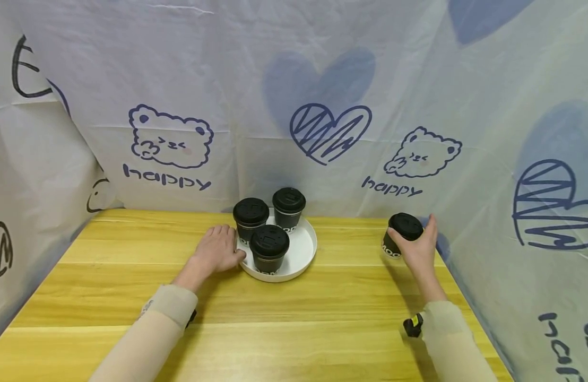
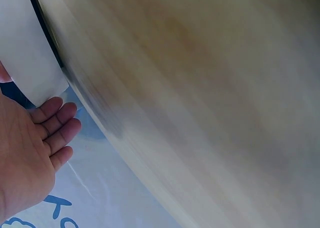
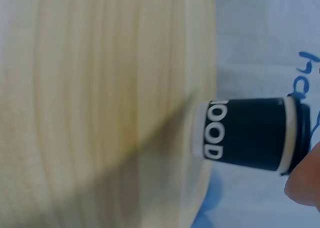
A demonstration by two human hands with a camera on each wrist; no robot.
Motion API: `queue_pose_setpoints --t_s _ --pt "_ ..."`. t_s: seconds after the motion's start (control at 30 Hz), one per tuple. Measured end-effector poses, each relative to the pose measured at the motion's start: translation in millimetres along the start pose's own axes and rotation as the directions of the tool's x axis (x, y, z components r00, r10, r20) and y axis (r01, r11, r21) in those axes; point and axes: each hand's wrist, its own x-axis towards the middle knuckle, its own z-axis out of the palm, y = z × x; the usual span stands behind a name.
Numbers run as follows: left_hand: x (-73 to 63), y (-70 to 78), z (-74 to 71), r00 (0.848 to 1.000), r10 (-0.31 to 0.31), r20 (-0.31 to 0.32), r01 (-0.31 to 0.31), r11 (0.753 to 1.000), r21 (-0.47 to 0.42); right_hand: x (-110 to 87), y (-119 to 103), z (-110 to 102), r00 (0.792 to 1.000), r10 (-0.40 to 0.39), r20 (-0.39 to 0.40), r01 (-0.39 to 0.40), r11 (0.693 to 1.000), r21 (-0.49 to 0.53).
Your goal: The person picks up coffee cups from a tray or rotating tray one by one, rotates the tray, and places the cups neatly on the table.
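Note:
A round white tray (image 1: pixel 301 254) carries three black lidded paper cups: a back one (image 1: pixel 288 204), a left one (image 1: pixel 250 213) and a front one (image 1: pixel 269 246). My left hand (image 1: pixel 218 249) rests at the tray's left rim, thumb right at the edge. In the left wrist view its fingers (image 2: pixel 65 125) are loosely extended beside a white surface. To the right, a fourth black cup (image 3: pixel 247 133) with white lettering stands upright. Spread around its lid, my right hand (image 1: pixel 418 252) has the thumb at the near side and straight fingers beyond the far side.
The wooden table (image 1: pixel 342 318) ends at the back against a hanging white cloth (image 1: pixel 256 95) printed with hearts and bears. More cloth hangs along both sides. A black strap device (image 1: pixel 412 325) sits at my right wrist.

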Motion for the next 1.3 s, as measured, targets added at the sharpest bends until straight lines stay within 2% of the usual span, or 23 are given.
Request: queue_pose_setpoints --t_s 0.3,0.47,0.73,1.0,1.3 --pt "-0.5 0.6 -0.7 1.000 -0.005 0.005 0.005 1.000 -0.005 -3.9 -23 11 0.988 -0.154 0.004 0.154 0.986 -0.057" --pt "-0.8 0.4 -2.4 1.000 -0.009 0.009 0.009 1.000 -0.004 -9.6 -35 20 0.979 -0.196 0.054 0.199 0.978 -0.063" --pt "-0.6 1.4 -4.4 1.000 -0.013 0.021 0.012 1.000 0.001 -16.9 -46 39 0.947 -0.289 0.140 0.302 0.949 -0.088" --pt "-0.2 1.0 -3.4 1.000 -0.015 0.027 0.015 1.000 0.001 -27.5 -51 64 0.926 -0.319 0.204 0.337 0.939 -0.061" --pt "0.0 2.0 -4.0 1.000 -0.014 0.028 0.014 1.000 -0.002 -37.2 -54 90 0.905 -0.352 0.240 0.362 0.932 0.000"
